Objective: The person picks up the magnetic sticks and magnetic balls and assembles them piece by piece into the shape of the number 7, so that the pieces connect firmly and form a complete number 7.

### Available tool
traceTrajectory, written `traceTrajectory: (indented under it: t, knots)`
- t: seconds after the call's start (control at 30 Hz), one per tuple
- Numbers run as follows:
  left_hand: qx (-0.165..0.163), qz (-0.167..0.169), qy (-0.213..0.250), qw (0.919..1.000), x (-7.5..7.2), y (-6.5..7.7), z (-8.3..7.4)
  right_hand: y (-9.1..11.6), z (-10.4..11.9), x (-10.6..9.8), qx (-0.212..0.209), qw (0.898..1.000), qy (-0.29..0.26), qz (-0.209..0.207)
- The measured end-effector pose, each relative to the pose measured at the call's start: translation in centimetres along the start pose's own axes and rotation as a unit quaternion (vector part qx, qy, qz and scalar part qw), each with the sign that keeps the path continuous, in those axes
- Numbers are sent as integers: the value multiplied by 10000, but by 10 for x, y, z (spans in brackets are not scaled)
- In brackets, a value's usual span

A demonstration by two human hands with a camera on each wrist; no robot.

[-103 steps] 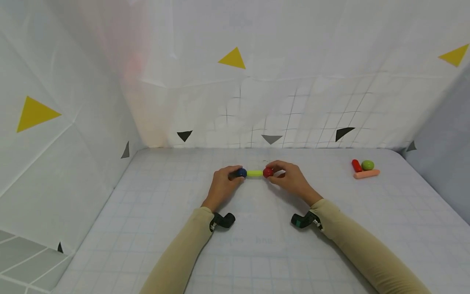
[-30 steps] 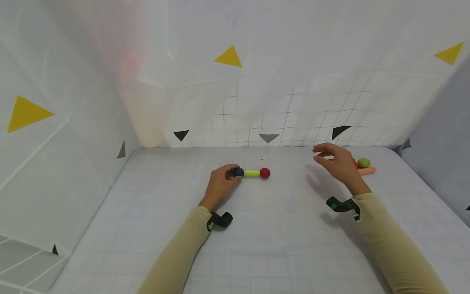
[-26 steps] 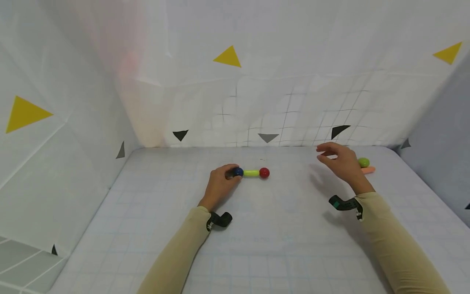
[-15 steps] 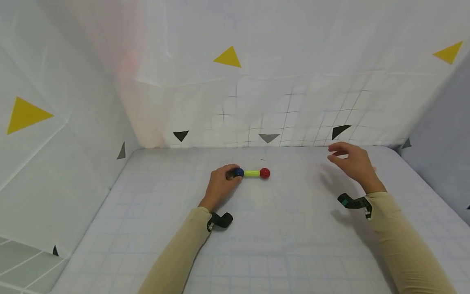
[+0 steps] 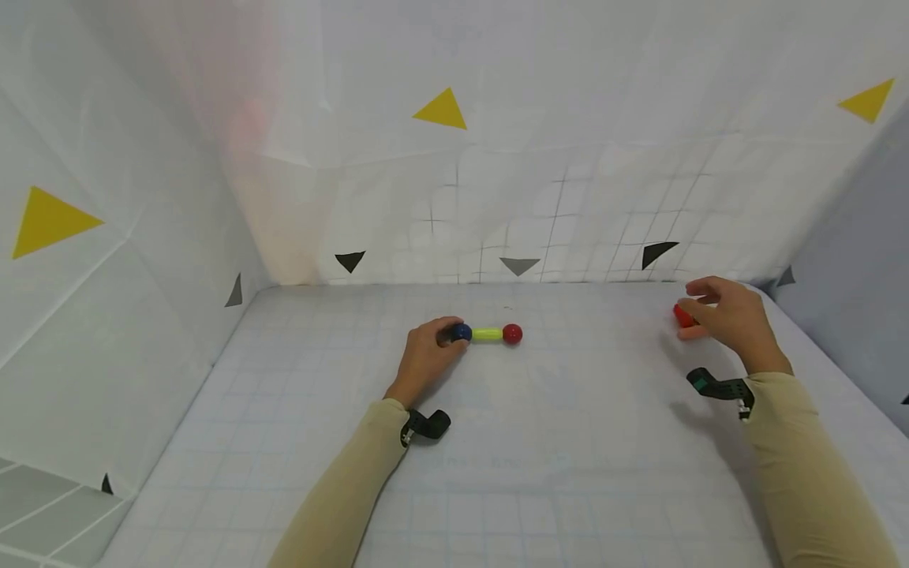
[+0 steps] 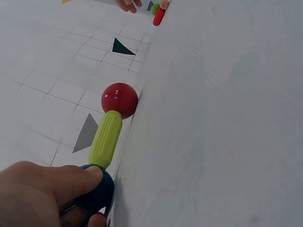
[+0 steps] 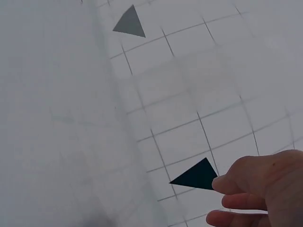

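My left hand (image 5: 426, 355) pinches a blue ball (image 6: 102, 191) between thumb and fingers at the table's far middle. A yellow-green ribbed rod (image 6: 105, 139) joins that ball to a glossy red ball (image 6: 120, 100), all in one line. My right hand (image 5: 735, 323) hovers at the far right, thumb and fingers apart with nothing between them. Below it lie a red rod (image 5: 683, 315) and an orange rod (image 5: 693, 333), partly covered by the hand. A green ball (image 6: 155, 8) beside them shows in the left wrist view and is hidden in the head view.
The white, faintly gridded table (image 5: 540, 489) meets a white back wall (image 5: 604, 118) just behind the pieces. White sheets with yellow and black triangles stand at the left side, and a grey side wall (image 5: 852, 315) borders the right. Both wrists wear black camera mounts.
My right hand has let go of the red ball and moved right over the loose pieces, uncovering the red rod again in the last half second. The left hand keeps its pinch.
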State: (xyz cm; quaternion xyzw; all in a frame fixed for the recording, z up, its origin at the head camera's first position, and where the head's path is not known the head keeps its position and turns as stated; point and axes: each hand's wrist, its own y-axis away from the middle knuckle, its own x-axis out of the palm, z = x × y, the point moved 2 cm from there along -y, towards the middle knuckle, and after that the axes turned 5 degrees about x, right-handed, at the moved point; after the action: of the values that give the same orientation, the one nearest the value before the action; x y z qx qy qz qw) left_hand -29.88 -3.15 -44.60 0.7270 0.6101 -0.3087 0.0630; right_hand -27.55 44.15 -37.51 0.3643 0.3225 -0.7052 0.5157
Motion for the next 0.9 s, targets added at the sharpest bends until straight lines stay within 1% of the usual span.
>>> traceTrajectory:
  t: [0.13,0.27,0.33,0.43,0.6,0.77,0.9]
  knots:
    - [48,8,-45,10000,1,0,1,1,-17,-5,309,9994,102,109]
    - [-3,-6,-63,10000,0,0,2,-2,-29,-5,798,9949,371,496]
    - [-27,-10,-54,10000,0,0,1,-2,-33,-4,945,9917,579,659]
    - [-34,-8,-38,10000,0,1,1,0,-36,-4,1003,9883,800,829]
    - [-33,5,-45,10000,0,2,1,2,-42,-1,1068,9840,959,1053]
    - [28,-20,-7,10000,0,2,0,0,-45,4,1248,9809,945,1153]
    - [77,-30,-14,10000,-1,1,1,-1,-47,6,1280,9806,926,1162]
